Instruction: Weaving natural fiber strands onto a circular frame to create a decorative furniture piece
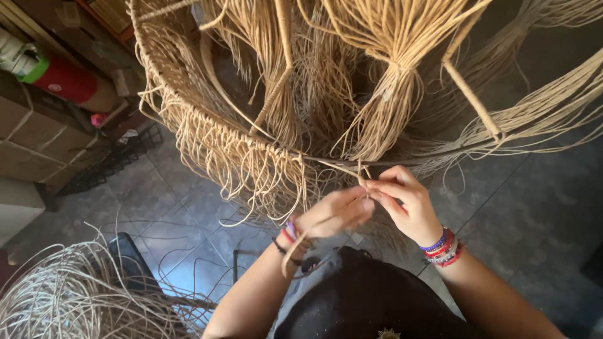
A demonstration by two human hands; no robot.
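Pale rattan cane makes up nearly everything here: a large round woven frame (207, 119) stands just beyond the person, its rim (326, 162) running left to right at hand height, with loose strands hanging from it in a fringe. The left hand (333, 216) and right hand (405, 204) meet just under the near rim, fingertips together, both pinched narrow on a thin cane strand (361, 179) that rises to the rim. A second length trails down past the left wrist.

To do this knotting or wrapping well, it seems best to keep the strand taut against the rim, seat each turn tight beside the finished weave to the left, and hold the hanging fringe clear so no stray strand gets caught in.

The rim is the working edge; bare rim continues to the right, beside an upright bamboo strut (471, 94). Bundled cane (389, 107) hangs inside the frame on the far side, close to the fingers. A loose coil of cane (69, 295) lies on the tiled floor (534, 213) near left, well apart from the hands. To the right, the floor gives elbow room.
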